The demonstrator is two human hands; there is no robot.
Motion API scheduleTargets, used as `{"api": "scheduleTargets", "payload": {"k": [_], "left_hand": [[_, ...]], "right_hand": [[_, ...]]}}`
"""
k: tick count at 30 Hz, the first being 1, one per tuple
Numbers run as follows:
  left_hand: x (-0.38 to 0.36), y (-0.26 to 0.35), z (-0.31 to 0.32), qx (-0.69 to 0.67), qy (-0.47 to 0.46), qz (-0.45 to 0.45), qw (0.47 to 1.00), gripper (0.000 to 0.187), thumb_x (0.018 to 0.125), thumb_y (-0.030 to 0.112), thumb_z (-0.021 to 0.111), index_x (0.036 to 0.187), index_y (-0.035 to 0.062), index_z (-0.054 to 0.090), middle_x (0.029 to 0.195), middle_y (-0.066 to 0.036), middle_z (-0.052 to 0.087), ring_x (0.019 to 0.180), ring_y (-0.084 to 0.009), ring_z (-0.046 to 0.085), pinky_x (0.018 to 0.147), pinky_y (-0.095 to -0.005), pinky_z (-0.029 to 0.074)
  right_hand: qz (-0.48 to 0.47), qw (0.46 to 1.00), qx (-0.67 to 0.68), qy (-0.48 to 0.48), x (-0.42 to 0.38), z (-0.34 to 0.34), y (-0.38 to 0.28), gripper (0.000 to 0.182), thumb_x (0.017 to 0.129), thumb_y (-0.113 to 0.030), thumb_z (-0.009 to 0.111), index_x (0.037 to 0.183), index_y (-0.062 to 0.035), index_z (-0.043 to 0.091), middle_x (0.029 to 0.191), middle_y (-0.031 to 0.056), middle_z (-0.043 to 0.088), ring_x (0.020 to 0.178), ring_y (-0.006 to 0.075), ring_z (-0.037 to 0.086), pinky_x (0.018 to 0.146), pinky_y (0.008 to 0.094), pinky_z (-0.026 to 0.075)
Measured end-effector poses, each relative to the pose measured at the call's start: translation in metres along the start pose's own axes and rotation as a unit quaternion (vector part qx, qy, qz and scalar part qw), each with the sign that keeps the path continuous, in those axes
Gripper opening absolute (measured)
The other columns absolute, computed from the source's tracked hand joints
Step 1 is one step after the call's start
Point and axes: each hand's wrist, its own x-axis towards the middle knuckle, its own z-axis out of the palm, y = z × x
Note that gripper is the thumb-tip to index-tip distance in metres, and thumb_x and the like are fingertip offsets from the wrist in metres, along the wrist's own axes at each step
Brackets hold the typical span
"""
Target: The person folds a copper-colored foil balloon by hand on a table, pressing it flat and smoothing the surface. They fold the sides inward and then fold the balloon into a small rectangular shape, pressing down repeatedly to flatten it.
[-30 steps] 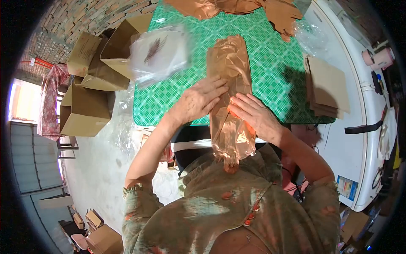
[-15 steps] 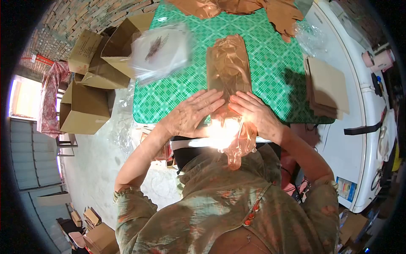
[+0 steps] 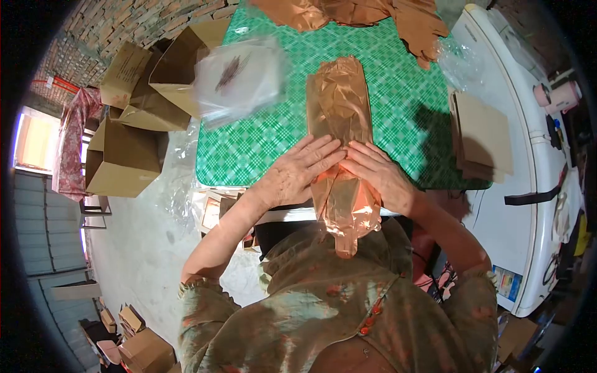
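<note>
A long, shiny copper-coloured foil piece lies lengthwise on the green checked tablecloth, its near end hanging over the table's edge toward my lap. My left hand rests flat on its left side, fingers stretched out. From the right, my right hand lies flat on it too, its fingertips close to those of my left hand. Neither hand is closed round the foil. More copper-coloured pieces lie at the table's far edge.
A stack of clear plastic bags lies at the table's left, near open cardboard boxes. Flat cardboard sheets lie at the right, beside a white appliance with clear plastic near its far part.
Both hands and the foil sit slightly lower in view. My left hand has shifted right, nearer my right hand. The bright glare on the foil's near end has mostly gone.
</note>
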Motion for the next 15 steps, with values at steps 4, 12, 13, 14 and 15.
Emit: {"api": "scheduleTargets", "payload": {"k": [4,12,13,14,15], "left_hand": [[0.007,-0.003,-0.005,0.008,-0.010,0.019,1.000,0.072,0.097,0.030,0.072,0.162,0.0122,0.048,0.167,-0.013,0.048,0.155,-0.0329,0.044,0.132,-0.0524,0.030],[0.005,-0.012,0.004,-0.020,0.012,0.025,0.999,0.075,0.093,0.031,0.075,0.161,0.0102,0.050,0.164,-0.014,0.051,0.154,-0.0355,0.045,0.129,-0.0504,0.036],[0.006,-0.012,0.005,-0.028,0.015,0.023,0.999,0.075,0.093,0.031,0.075,0.160,0.0100,0.050,0.163,-0.014,0.052,0.154,-0.0362,0.045,0.128,-0.0502,0.037],[0.006,-0.011,0.004,-0.026,0.018,0.020,0.999,0.075,0.093,0.031,0.075,0.160,0.0095,0.050,0.163,-0.014,0.052,0.154,-0.0367,0.045,0.128,-0.0498,0.038],[0.007,-0.009,0.001,-0.025,0.021,0.017,0.999,0.075,0.093,0.031,0.076,0.160,0.0089,0.051,0.163,-0.015,0.052,0.154,-0.0373,0.045,0.128,-0.0495,0.038]], "right_hand": [[-0.006,1.000,0.005,0.000,0.001,-0.002,0.000,0.064,0.096,-0.016,0.063,0.158,-0.0051,0.049,0.160,0.0182,0.049,0.157,0.0358,0.037,0.133,0.0490,0.024],[-0.020,0.999,0.018,0.027,-0.001,-0.001,0.004,0.061,0.099,-0.020,0.064,0.156,-0.0039,0.051,0.158,0.0186,0.052,0.154,0.0359,0.042,0.131,0.0500,0.029],[-0.019,0.999,0.023,0.036,-0.001,-0.001,0.004,0.060,0.099,-0.019,0.064,0.156,-0.0035,0.051,0.158,0.0187,0.052,0.153,0.0360,0.043,0.131,0.0500,0.031],[-0.021,0.998,0.032,0.045,-0.001,0.000,0.004,0.058,0.099,-0.018,0.064,0.155,-0.0031,0.052,0.158,0.0187,0.053,0.153,0.0360,0.044,0.130,0.0499,0.032],[-0.024,0.997,0.041,0.055,-0.001,-0.001,0.003,0.057,0.099,-0.016,0.064,0.154,-0.0027,0.053,0.157,0.0187,0.054,0.152,0.0361,0.046,0.130,0.0497,0.033]]}}
